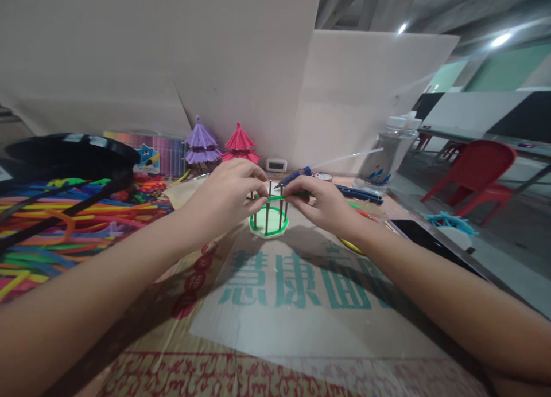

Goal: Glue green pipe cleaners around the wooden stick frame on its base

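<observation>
A small frame of upright brown posts stands on a pale base edged with a green ring. Across the upper part of the posts runs a bright green pipe cleaner. My left hand pinches it at the left side of the frame, thumb and fingers closed. On the right, my right hand has its thumb and fingers together at the green strip, beside the right post. Its fingertips are partly hidden. Behind the frame are a purple tiered roof and a pink one.
Many coloured pipe cleaners lie at left, with a black round object above them. A marker set, small digital clock, dark blue pliers-like tool, clear bottle and phone surround the work.
</observation>
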Motion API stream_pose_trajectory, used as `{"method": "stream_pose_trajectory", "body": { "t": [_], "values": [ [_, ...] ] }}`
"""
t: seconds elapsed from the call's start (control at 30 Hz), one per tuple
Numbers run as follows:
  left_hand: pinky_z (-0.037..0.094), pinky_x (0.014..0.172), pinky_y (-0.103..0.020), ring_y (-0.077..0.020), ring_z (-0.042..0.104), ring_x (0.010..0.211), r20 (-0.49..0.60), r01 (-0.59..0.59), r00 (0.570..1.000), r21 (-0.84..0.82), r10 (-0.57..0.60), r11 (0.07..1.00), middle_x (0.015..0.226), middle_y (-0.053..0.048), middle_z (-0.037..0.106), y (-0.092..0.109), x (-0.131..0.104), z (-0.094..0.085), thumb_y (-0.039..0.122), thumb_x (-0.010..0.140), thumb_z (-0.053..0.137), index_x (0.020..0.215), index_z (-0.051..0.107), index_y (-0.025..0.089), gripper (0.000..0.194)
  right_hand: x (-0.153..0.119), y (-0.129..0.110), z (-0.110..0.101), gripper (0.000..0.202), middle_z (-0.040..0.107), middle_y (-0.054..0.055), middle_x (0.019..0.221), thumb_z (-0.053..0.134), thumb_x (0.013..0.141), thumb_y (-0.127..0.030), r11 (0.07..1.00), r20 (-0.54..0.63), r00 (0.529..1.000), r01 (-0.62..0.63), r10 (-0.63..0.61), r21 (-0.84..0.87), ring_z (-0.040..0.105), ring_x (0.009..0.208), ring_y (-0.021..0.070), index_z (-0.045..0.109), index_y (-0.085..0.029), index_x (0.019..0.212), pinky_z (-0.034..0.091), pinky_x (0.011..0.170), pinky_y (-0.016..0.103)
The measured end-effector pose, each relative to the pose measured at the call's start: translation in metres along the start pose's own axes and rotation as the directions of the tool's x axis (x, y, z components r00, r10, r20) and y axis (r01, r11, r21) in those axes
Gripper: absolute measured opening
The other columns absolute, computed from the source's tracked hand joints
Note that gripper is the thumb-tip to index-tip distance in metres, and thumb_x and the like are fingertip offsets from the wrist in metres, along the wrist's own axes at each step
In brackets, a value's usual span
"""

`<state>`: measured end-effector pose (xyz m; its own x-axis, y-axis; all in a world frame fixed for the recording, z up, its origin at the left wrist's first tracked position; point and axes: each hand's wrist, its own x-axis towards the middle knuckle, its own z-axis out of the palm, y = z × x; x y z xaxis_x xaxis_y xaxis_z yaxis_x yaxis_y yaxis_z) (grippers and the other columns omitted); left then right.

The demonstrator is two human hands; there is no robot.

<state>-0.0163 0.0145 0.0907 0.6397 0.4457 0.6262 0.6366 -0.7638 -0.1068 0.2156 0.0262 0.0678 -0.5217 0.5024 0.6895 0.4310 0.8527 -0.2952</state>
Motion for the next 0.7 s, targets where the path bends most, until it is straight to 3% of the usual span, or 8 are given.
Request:
{"method": "stream_pose_trajectory", "body": {
  "t": [0.2, 0.4, 0.7],
  "values": [
    [0.047, 0.090, -0.042, -0.0245, 0.062, 0.099, -0.009, -0.004, 1.000, 0.034, 0.004, 0.999, 0.102, -0.009, 0.069, 0.0022, 0.0001, 0.0029, 0.026, 0.090, 0.062, 0.083, 0.071, 0.018, 0.014, -0.0010, 0.0019, 0.0029, 0.007, 0.070, 0.005, 0.086, 0.060, 0.088, -0.014, 0.999, -0.009, 1.000, -0.026, 0.026, -0.033, 0.062, 0.077, 0.0160, 0.065, -0.017, 0.091, 0.048, 0.067, 0.027],
    [0.047, 0.089, -0.042, -0.0253, 0.062, 0.098, -0.012, -0.019, 1.000, 0.055, 0.020, 0.998, 0.101, -0.009, 0.070, 0.0020, 0.0002, 0.0054, 0.026, 0.090, 0.063, 0.084, 0.071, 0.017, 0.013, -0.0010, 0.0049, 0.0042, 0.011, 0.068, 0.005, 0.084, 0.059, 0.085, -0.007, 0.999, -0.002, 1.000, 0.023, -0.024, -0.038, 0.060, 0.074, 0.0143, 0.065, -0.015, 0.089, 0.046, 0.065, 0.025],
    [0.047, 0.090, -0.042, -0.0250, 0.062, 0.098, -0.018, -0.014, 1.000, 0.075, 0.015, 0.997, 0.101, -0.009, 0.070, 0.0029, -0.0005, 0.0043, 0.025, 0.089, 0.063, 0.082, 0.071, 0.016, 0.014, 0.0017, 0.0064, 0.0018, 0.013, 0.070, 0.008, 0.091, 0.054, 0.090, -0.010, 0.998, 0.025, 0.998, 0.053, -0.053, -0.023, 0.064, 0.085, 0.0185, 0.065, -0.017, 0.092, 0.049, 0.074, 0.031]
  ]
}}
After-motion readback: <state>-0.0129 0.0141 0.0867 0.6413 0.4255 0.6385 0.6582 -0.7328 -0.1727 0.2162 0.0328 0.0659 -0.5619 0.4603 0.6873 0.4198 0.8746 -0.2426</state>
